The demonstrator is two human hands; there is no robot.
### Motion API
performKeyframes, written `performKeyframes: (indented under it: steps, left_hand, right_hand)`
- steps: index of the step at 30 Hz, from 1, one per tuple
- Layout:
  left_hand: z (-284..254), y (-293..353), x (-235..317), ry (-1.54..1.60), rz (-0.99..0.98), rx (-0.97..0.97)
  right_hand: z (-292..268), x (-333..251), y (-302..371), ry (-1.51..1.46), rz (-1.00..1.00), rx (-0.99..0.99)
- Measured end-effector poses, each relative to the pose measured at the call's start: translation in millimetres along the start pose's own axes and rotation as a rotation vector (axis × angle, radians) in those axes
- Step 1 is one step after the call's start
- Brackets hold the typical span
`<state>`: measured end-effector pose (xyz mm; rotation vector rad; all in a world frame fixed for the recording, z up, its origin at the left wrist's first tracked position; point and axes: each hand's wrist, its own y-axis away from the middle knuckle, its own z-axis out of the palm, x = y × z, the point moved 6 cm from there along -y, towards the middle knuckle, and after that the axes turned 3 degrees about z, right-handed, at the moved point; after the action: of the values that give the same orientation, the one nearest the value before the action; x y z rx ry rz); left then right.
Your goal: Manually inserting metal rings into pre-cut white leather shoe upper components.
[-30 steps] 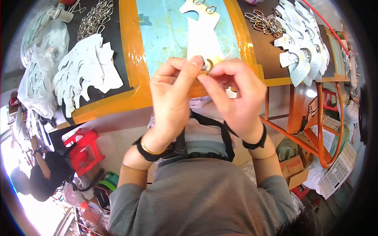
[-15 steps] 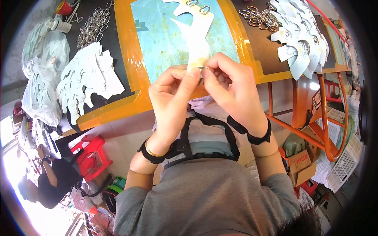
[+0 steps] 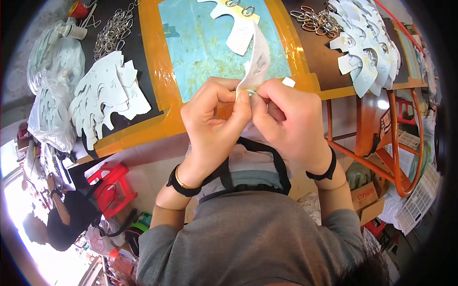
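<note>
A white cut piece (image 3: 257, 64) with curved edges lies partly on the light blue sheet (image 3: 200, 57), its near strip lifted and twisted toward me. Near its far end, two oval metal rings (image 3: 248, 10) show on it. My left hand (image 3: 214, 117) pinches the strip's near end between thumb and fingers. Close against it, my right hand (image 3: 288, 119) is closed, thumb and forefinger on a thin metal ring (image 3: 251, 91) at that end. Fingers hide most of this ring and the strip's tip. Both hands are at the table's near edge.
White cut pieces are stacked at left (image 3: 102, 95) and right (image 3: 369, 50). Loose metal rings lie in heaps at far left (image 3: 113, 33) and far right (image 3: 315, 20). Orange tape (image 3: 160, 52) borders the blue sheet. An orange-framed chair (image 3: 396, 143) stands right; another person (image 3: 64, 214) sits left.
The strip has lifted and twisted, showing a greyish side and uncovering another prong on the sheet. My hands have shifted slightly right and nearer to me, still pinching together.
</note>
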<state>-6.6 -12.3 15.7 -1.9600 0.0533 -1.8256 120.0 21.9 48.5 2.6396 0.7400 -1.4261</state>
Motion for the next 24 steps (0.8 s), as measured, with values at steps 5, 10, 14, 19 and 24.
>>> performKeyframes:
  steps: [5,10,14,19,24]
  left_hand:
    - [2,2,-4,0.012,-0.082,-0.033]
    - [6,3,-3,0.018,-0.062,-0.07]
    - [2,8,-2,0.164,-0.118,0.009]
    - [6,9,-8,0.413,-0.344,0.007]
    - [4,14,-17,0.544,-0.583,-0.097]
  right_hand:
    - [2,-1,7,0.152,-0.155,0.057]
    - [-6,5,-2,0.014,-0.032,0.035]
    - [-4,17,-6,-0.202,0.141,-0.1]
    - [1,26,-8,-0.507,0.294,-0.206]
    - [6,31,-16,-0.483,0.33,-0.374]
